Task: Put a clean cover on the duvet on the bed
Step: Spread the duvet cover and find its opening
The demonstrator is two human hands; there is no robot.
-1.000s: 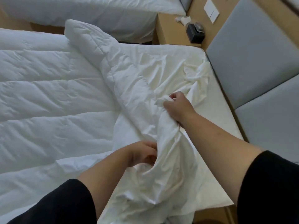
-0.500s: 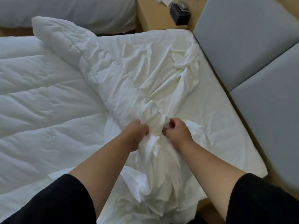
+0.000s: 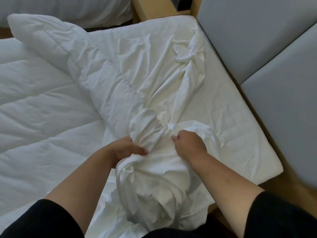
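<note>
Head view, no readable writing or labels. L to R: 1 quilted duvet [image 3: 42, 109] spread over bed's left side, a corner folded up toward 2nd bed [image 3: 68, 11]. Left hand [image 3: 127, 149] & right hand [image 3: 189, 146], each grip clenched on bunched white cover [image 3: 154, 169] at bed's near edge. Wood nightstand [image 3: 154, 9] w/ black box [image 3: 181, 3]; 2 grey headboard panels [image 3: 248, 31] on right.

Two hands [image 3: 130, 148], one duvet [image 3: 42, 103], one cover [image 3: 157, 169], two headboard panels [image 3: 248, 31]
</note>
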